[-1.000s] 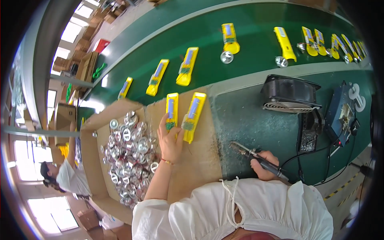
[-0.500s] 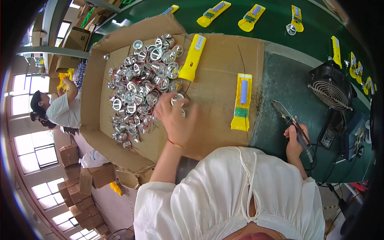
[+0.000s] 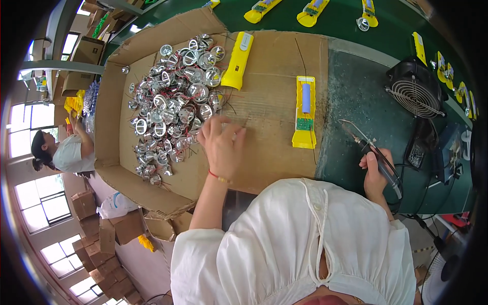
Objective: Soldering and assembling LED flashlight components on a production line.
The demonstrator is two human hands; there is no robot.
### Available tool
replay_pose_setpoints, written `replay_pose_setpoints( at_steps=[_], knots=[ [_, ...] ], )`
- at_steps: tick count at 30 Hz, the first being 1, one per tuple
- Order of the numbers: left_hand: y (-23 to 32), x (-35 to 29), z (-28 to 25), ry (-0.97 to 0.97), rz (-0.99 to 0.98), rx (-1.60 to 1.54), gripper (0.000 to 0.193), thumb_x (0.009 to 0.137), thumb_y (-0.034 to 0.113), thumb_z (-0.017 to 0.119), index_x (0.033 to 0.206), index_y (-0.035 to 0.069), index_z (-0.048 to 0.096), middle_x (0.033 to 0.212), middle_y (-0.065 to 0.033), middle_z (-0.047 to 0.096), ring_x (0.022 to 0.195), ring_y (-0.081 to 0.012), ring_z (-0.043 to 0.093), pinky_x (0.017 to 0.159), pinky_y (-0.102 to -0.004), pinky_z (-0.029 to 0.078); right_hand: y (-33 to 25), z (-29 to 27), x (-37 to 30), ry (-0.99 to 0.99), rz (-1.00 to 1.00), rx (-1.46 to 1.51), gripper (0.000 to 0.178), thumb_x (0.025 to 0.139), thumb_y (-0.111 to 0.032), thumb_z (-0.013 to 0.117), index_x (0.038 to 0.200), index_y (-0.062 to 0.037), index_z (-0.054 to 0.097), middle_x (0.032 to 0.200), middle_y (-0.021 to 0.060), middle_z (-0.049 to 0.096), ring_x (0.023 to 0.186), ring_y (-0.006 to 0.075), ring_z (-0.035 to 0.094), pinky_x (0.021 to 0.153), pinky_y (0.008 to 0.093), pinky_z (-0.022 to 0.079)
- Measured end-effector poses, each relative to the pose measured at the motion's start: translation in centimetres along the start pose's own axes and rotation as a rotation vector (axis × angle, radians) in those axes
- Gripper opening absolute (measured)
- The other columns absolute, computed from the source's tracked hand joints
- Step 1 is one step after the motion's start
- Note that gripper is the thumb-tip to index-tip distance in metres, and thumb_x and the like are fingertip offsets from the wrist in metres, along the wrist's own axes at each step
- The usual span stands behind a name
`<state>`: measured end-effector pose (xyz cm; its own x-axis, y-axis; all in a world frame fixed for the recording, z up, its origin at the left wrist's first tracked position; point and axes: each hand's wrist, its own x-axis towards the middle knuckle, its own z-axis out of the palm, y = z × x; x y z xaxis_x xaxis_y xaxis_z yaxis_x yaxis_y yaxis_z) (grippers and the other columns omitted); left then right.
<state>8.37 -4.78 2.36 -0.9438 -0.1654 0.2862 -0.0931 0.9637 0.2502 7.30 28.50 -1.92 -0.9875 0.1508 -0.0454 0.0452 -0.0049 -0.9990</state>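
My left hand is at the right edge of a heap of shiny lamp reflectors with thin red and dark wires. Its fingers curl downward, and whatever they may hold is hidden beneath them. Off to the right, my right hand grips a soldering iron, its thin tip pointing up and left above the green bench. Between the hands lies an open yellow flashlight housing with a blue-violet battery, a green circuit board and loose wires. A yellow housing, outer side up, lies beside the heap.
A cut-open cardboard box holds the reflectors, its flat sheet reaching right. A black fan stands on the green bench at right. More yellow housings line the far side. Another person works at far left.
My left hand has slowed, its fingers now curled more tightly by the heap. The whole view has shifted slightly; the soldering iron stays in my right hand.
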Motion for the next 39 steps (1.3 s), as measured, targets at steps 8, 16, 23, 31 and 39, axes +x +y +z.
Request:
replay_pose_setpoints(
  at_steps=[8,16,23,31,39],
  knots=[
    [5.9,-1.8,2.0,-0.298,-0.387,-0.850,0.013,0.077,0.009,0.063,0.085,-0.001,0.062,0.077,-0.0107,0.066,0.066,-0.0159,0.062,0.063,-0.0271,0.048,-1.9,2.6,-0.9,-0.265,-0.053,0.047,0.018,0.079,-0.009,0.063,0.089,0.0020,0.053,0.068,0.0071,0.058,0.061,0.0115,0.057,0.055,0.0240,0.047],
    [7.6,-1.4,3.6,-0.398,-0.476,-0.823,0.014,0.078,0.012,0.063,0.081,-0.002,0.063,0.073,-0.0096,0.061,0.060,-0.0135,0.056,0.056,-0.0236,0.043,-1.0,2.9,-0.3,-0.268,-0.105,-0.113,0.016,0.077,-0.011,0.065,0.085,-0.0003,0.056,0.065,0.0038,0.059,0.058,0.0082,0.054,0.053,0.0230,0.044],
    [7.4,-1.7,4.9,-0.199,-0.262,-0.794,0.012,0.077,0.009,0.063,0.073,-0.002,0.059,0.073,-0.0089,0.056,0.055,-0.0153,0.050,0.052,-0.0261,0.040,-1.0,3.6,0.1,-0.269,-0.114,-0.139,0.016,0.077,-0.012,0.066,0.083,-0.0010,0.057,0.064,0.0029,0.058,0.055,0.0056,0.051,0.050,0.0218,0.041],
    [7.4,-1.7,4.8,-0.211,-0.295,-0.836,0.011,0.077,0.008,0.063,0.075,-0.003,0.059,0.075,-0.0096,0.057,0.058,-0.0162,0.052,0.054,-0.0260,0.042,-0.8,3.5,0.1,-0.338,-0.080,-0.192,0.015,0.078,-0.008,0.062,0.085,0.0021,0.053,0.068,0.0074,0.059,0.058,0.0102,0.056,0.053,0.0232,0.046],
    [7.4,-1.6,4.8,-0.231,-0.322,-0.824,0.011,0.077,0.008,0.063,0.075,-0.003,0.059,0.074,-0.0097,0.057,0.058,-0.0163,0.052,0.054,-0.0261,0.042,-1.2,3.6,-0.2,-0.217,-0.037,-0.022,0.016,0.078,-0.009,0.064,0.085,0.0016,0.054,0.067,0.0060,0.061,0.059,0.0082,0.056,0.054,0.0220,0.045]
  ],
)
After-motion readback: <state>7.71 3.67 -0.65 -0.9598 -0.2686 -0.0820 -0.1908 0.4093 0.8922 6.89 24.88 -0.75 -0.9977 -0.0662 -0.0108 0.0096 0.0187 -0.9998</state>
